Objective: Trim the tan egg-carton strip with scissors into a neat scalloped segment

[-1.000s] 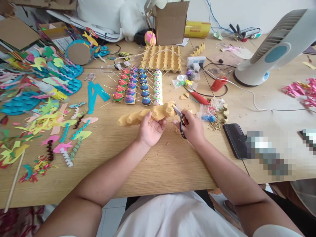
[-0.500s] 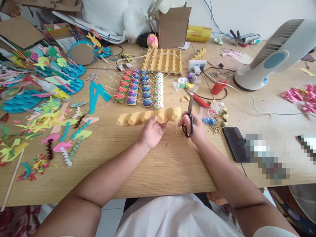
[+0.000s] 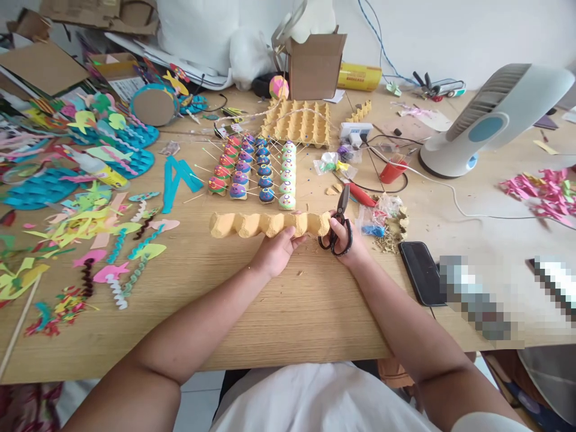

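Note:
My left hand [image 3: 278, 249] is closed on a tan strip of egg carton [image 3: 245, 225], thumb on its near side, holding it level above the table. In my right hand [image 3: 352, 245] is a pair of black-handled scissors [image 3: 342, 207] with the blades pointing up and away; that hand's fingers are beside or touching the strip's right end, and I cannot tell which. Just beyond stand rows of painted egg-carton strips: red [image 3: 225, 165], purple [image 3: 242, 174], dark blue [image 3: 265, 177] and pale green [image 3: 288, 174], with pins sticking out sideways.
An uncut egg tray [image 3: 299, 123] lies farther back. Paper cut-outs [image 3: 99, 210] and blue painted trays [image 3: 42, 189] crowd the left. At right are carton scraps [image 3: 396, 231], a red cup [image 3: 393, 171], a phone [image 3: 423, 273] and a white fan [image 3: 486, 126] with its cord.
The strip has been turned in my left hand, so its bumps face differently. My right hand has come in to the strip's right end, scissors still held. The view has shifted slightly.

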The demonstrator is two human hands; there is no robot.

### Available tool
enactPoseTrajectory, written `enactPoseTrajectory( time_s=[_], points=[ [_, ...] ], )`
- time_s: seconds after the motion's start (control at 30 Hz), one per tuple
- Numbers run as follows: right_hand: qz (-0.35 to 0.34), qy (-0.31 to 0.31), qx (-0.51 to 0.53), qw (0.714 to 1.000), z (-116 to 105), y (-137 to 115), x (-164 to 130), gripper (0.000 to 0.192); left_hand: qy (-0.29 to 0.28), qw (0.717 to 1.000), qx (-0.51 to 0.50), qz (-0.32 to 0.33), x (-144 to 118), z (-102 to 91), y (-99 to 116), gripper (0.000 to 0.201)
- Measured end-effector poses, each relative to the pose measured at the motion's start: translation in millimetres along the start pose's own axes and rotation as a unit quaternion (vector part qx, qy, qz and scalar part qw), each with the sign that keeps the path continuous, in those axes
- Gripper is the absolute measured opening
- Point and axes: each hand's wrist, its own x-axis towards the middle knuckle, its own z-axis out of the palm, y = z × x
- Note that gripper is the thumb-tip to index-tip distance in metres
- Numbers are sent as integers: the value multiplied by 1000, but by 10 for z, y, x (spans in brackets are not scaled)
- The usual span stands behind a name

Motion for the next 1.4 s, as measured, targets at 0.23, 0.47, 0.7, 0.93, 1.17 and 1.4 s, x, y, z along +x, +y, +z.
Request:
enactPoseTrajectory(
  time_s=[0.23, 0.47, 0.7, 0.93, 1.17, 1.4],
  points=[
    [-2, 10, -8, 1000, -25, 35, 3, 52, -7, 1000, 11, -17, 18, -63, -39, 47],
    [-20, 20, -29, 999, -36, 64, -16, 48, -7, 999, -2, -39, 15, -70, -36, 44],
    [-23, 15, -43, 999, -57, 79, -25, 45, -15, 999, -10, -46, -3, -80, -36, 43],
    [-20, 16, -43, 999, -57, 94, -24, 47, -23, 998, -14, -49, -28, -85, -36, 41],
    [-10, 14, -35, 999, -50, 74, -18, 49, -13, 999, -6, -30, -5, -97, -54, 44],
    [-17, -16, -60, 998, -106, 67, -41, 49, -65, 997, -3, -37, 10, -100, -49, 48]
  ],
)
